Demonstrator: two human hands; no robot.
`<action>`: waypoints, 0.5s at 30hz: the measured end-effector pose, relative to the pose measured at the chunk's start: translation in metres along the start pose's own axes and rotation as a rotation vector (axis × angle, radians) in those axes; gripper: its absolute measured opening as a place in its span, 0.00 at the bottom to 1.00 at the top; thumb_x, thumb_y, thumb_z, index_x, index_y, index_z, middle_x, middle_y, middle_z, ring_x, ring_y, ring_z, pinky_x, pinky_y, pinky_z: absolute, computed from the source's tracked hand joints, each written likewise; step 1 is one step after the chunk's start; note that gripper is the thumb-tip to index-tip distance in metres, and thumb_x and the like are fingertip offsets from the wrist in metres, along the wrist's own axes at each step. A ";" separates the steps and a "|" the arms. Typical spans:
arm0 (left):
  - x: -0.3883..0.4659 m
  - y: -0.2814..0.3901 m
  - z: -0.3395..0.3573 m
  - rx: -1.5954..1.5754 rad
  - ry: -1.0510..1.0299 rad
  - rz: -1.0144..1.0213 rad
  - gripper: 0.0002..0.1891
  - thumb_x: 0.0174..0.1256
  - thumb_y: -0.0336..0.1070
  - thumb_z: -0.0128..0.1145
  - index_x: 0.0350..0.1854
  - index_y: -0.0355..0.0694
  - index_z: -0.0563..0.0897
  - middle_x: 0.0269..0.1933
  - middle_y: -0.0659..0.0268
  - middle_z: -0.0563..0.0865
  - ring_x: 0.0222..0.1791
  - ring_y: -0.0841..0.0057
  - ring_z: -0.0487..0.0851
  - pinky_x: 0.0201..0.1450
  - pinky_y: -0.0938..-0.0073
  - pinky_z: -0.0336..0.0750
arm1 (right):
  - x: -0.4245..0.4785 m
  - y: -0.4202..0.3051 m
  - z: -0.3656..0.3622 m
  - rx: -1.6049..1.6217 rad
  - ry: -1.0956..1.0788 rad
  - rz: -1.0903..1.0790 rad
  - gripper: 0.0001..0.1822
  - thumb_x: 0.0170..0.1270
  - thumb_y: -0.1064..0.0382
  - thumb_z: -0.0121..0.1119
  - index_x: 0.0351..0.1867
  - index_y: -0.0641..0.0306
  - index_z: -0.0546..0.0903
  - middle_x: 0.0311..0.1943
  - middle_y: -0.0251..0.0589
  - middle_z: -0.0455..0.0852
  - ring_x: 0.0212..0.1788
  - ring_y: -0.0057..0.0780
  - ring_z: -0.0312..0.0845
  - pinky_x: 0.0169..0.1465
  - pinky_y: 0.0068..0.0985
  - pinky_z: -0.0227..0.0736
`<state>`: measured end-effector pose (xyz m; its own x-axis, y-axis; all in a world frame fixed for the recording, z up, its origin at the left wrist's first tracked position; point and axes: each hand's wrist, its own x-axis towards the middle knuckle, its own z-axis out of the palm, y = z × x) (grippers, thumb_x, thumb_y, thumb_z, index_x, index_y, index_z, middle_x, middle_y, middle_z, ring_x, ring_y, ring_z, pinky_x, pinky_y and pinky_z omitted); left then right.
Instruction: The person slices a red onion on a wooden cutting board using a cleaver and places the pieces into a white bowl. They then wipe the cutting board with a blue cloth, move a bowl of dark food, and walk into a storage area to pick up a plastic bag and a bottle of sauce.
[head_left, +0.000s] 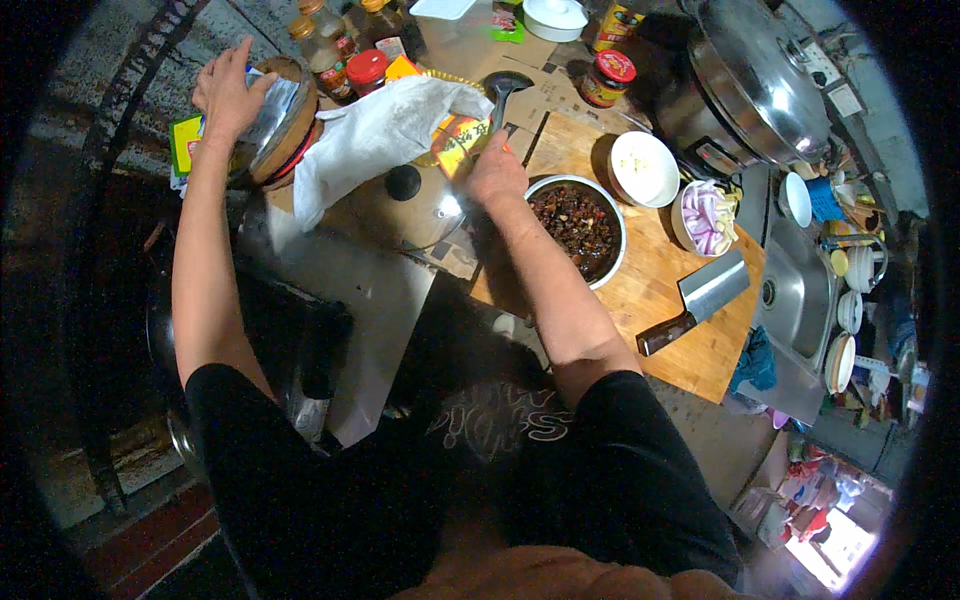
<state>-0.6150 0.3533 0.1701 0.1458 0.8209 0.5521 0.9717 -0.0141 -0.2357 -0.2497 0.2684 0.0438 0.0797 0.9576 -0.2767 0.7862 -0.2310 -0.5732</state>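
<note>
My left hand (232, 97) is at the upper left with its fingers spread. It lies at the edge of a plastic packet (274, 109) on a round wooden vessel (305, 105); whether it touches the packet is hard to tell. My right hand (497, 171) grips the handle of a dark ladle (507, 81), bowl end pointing away from me. Under that hand is a glass lid (427, 214) with a black knob. Beside my right forearm, a metal bowl (621, 236) holds dark chopped food (574, 225). A white cloth (375, 139) drapes between my hands.
On the wooden cutting board (637, 315) lie a cleaver (712, 286), a white bowl (626, 187) and a bowl of sliced onion (706, 217). A large steel pot (757, 82) stands behind. Red-lidded jars (609, 79) are at the back, a sink (799, 292) at right.
</note>
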 end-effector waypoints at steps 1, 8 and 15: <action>0.003 0.015 -0.005 0.006 0.028 0.037 0.37 0.57 0.51 0.64 0.70 0.58 0.66 0.66 0.61 0.72 0.66 0.52 0.66 0.66 0.48 0.59 | -0.001 0.000 -0.005 0.024 0.030 0.015 0.25 0.63 0.57 0.55 0.55 0.68 0.62 0.43 0.58 0.84 0.48 0.52 0.82 0.51 0.41 0.76; 0.016 0.077 -0.031 -0.205 0.041 0.239 0.33 0.56 0.44 0.64 0.66 0.45 0.71 0.61 0.55 0.77 0.61 0.53 0.72 0.65 0.55 0.62 | 0.010 -0.008 -0.017 0.599 0.421 -0.054 0.18 0.55 0.65 0.58 0.44 0.73 0.70 0.34 0.61 0.82 0.37 0.57 0.81 0.46 0.45 0.75; -0.015 0.218 -0.175 -0.967 -0.303 0.263 0.28 0.66 0.35 0.54 0.69 0.37 0.68 0.61 0.54 0.77 0.61 0.66 0.74 0.64 0.68 0.66 | -0.074 -0.009 -0.105 1.009 0.355 -0.287 0.21 0.63 0.65 0.50 0.59 0.63 0.69 0.43 0.61 0.82 0.47 0.54 0.80 0.51 0.41 0.73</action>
<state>-0.3730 0.2378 0.2505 0.4510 0.8328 0.3210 0.6700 -0.5535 0.4947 -0.1984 0.2181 0.1507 0.2728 0.9556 0.1119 -0.0441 0.1286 -0.9907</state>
